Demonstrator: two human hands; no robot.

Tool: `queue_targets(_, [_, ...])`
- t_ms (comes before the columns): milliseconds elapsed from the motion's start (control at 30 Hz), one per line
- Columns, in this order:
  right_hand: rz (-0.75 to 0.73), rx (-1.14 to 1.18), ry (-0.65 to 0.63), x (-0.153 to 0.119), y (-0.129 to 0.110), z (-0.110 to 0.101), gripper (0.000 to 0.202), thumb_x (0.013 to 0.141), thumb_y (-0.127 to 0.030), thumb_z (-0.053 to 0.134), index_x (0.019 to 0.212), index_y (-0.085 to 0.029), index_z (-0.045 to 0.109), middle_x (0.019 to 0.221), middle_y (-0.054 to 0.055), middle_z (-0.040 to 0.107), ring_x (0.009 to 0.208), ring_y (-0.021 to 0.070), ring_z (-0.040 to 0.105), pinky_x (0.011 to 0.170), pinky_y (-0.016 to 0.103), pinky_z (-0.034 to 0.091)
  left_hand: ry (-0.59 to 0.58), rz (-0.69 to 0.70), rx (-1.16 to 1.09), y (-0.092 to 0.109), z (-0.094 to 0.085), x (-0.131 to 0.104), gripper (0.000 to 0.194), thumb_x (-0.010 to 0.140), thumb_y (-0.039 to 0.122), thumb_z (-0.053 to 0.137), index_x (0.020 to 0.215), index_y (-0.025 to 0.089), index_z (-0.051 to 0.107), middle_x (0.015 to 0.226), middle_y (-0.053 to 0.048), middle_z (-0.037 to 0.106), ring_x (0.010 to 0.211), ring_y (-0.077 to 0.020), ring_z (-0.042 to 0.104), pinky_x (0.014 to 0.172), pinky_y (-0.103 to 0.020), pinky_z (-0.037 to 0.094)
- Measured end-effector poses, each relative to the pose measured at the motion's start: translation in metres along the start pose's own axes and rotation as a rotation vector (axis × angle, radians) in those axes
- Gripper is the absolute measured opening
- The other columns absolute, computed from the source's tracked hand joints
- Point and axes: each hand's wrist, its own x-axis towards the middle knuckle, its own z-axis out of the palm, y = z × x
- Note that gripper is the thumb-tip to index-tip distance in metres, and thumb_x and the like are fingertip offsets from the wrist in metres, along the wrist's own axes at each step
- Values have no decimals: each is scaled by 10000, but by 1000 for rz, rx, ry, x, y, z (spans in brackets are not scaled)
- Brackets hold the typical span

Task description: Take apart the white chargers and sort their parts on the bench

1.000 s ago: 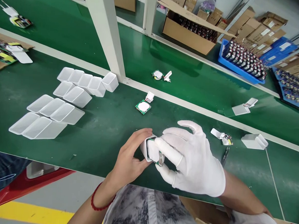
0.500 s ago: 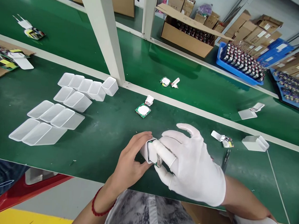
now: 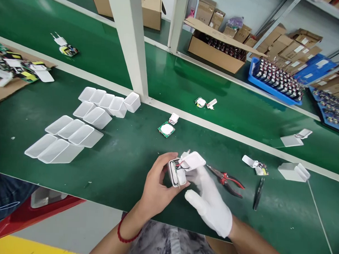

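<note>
My bare left hand (image 3: pixel 159 184) grips a white plastic charger case (image 3: pixel 171 179) between fingers and thumb, its open end turned up. A circuit board and thin wires show inside it. From the wires hangs a white cap with plug pins (image 3: pixel 194 160), tilted over the case's far right edge. Just right of the case is my right hand (image 3: pixel 212 204) in a white glove, thumb apart from the fingers. Its fingertips are blurred and partly behind the cap. Red-handled pliers (image 3: pixel 227 181) lie beyond it. Ahead, a green circuit board with a white pad (image 3: pixel 166 129) is wired to a small white cap.
Several empty white cases (image 3: pixel 71 133) stand at left. Loose circuit boards (image 3: pixel 21 68) lie on cardboard. Black tweezers (image 3: pixel 258 195), another wired board (image 3: pixel 258 167) and a capped case (image 3: pixel 293 172) are at right. A metal post (image 3: pixel 130 48) rises from the bench; a blue tray (image 3: pixel 273 93) sits behind.
My right hand has drawn back from the case and opened, baring the pliers. The capped end now shows over the case, which my left hand still holds. The view has shifted slightly.
</note>
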Motion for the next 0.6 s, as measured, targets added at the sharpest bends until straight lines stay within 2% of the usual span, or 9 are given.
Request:
queue_targets(33, [47,114,-80,0,3,6,649,935,-553,497,1476,-236,331,1160,122,595,1120,263,598,1023,488,472,-11,39,10,0,2,-1,559,724,213,814,1219,255,558,1263,-118,579,1181,-280,597,946,-396,555])
queue_targets(100, [99,277,-145,4,7,15,669,909,-605,514,1452,-238,383,1157,113,612,1174,270,569,1094,499,400,-15,103,34,-1,6,-4,571,721,187,810,1223,270,551,1274,-119,577,1193,-284,588,936,-391,557])
queue_targets(233, [117,444,-88,8,14,26,668,832,-601,626,1382,-252,477,1114,85,629,1089,268,602,1016,457,477,-6,157,95,-3,9,-9,595,718,169,802,1238,277,533,1289,-127,568,1197,-296,581,936,-416,556])
queue_targets(333, [107,490,-45,8,19,29,590,823,-610,621,1285,-250,553,1019,72,641,958,259,636,893,428,546,-54,145,121,0,5,-13,589,761,141,749,1280,288,515,1334,-129,527,1232,-289,556,978,-430,536])
queue_targets(400, [122,505,-50,8,19,28,566,822,-621,612,1232,-232,582,947,70,640,823,241,640,771,409,576,-125,93,76,4,-2,-13,606,782,145,730,1322,296,500,1402,-132,474,1289,-290,520,1026,-432,510])
queue_targets(500, [119,494,-57,10,16,22,516,807,-558,672,1195,-225,601,905,51,629,760,206,612,756,388,564,-220,-65,-97,12,-16,-9,540,829,239,712,1335,280,529,1489,-132,424,1321,-309,511,1064,-436,483])
queue_targets(600, [101,501,-137,12,14,14,460,815,-541,676,1134,-213,638,826,28,604,723,178,573,738,354,548,-266,-271,-121,19,-27,-3,441,920,351,602,1355,286,560,1363,-98,593,1227,-285,599,1036,-423,509])
